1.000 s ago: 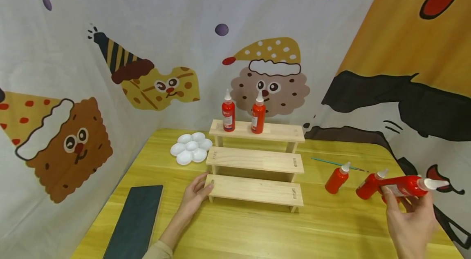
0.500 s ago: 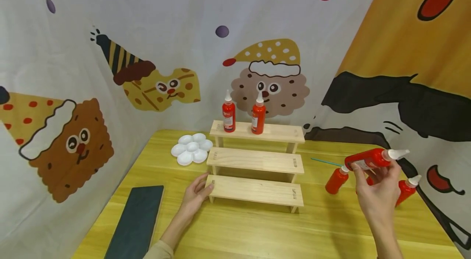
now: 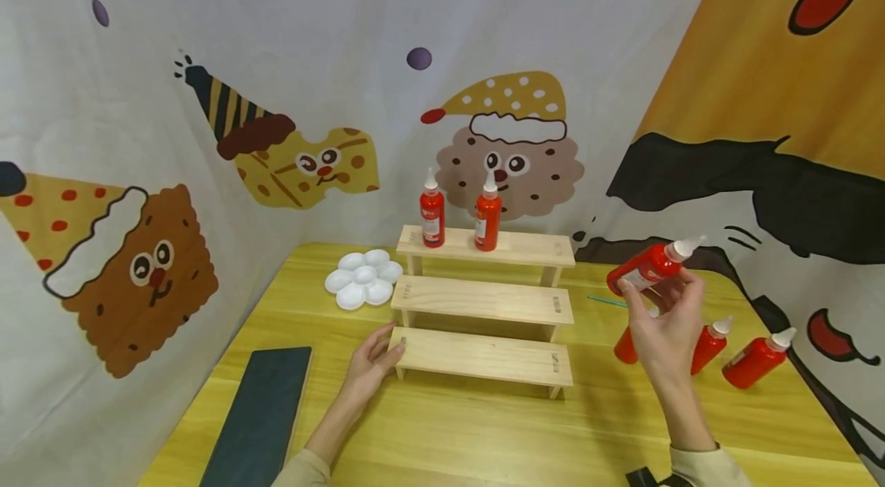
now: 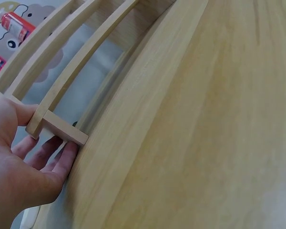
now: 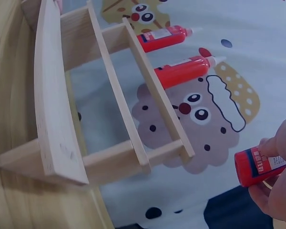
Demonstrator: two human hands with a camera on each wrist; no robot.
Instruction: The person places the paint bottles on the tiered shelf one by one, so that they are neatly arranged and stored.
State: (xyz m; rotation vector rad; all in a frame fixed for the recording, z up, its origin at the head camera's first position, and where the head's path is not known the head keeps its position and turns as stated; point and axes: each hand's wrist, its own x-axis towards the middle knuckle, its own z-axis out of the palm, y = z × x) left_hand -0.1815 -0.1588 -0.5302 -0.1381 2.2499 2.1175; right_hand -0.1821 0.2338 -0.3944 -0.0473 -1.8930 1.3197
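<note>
My right hand (image 3: 667, 318) grips a red paint bottle (image 3: 644, 269) with a white nozzle, tilted in the air right of the wooden three-step rack (image 3: 484, 299). In the right wrist view its base (image 5: 250, 167) points toward the rack. My left hand (image 3: 369, 368) holds the left end of the lowest step; the left wrist view shows the thumb on top and fingers (image 4: 64, 160) against the end support (image 4: 64, 129). Two red bottles stand upright on the top step, a left one (image 3: 432, 220) and a right one (image 3: 487, 222).
Three more red bottles are on the table at right: one partly behind my right hand (image 3: 625, 347), a middle one (image 3: 710, 347) and a far-right one (image 3: 755, 361). A thin turquoise paintbrush (image 3: 607, 302) lies behind them. A white flower-shaped palette (image 3: 362, 278) and dark flat board (image 3: 259, 414) lie left.
My right hand has lifted the red bottle and carried it leftward from the far right, uncovering the bottles there. The left hand stays on the rack.
</note>
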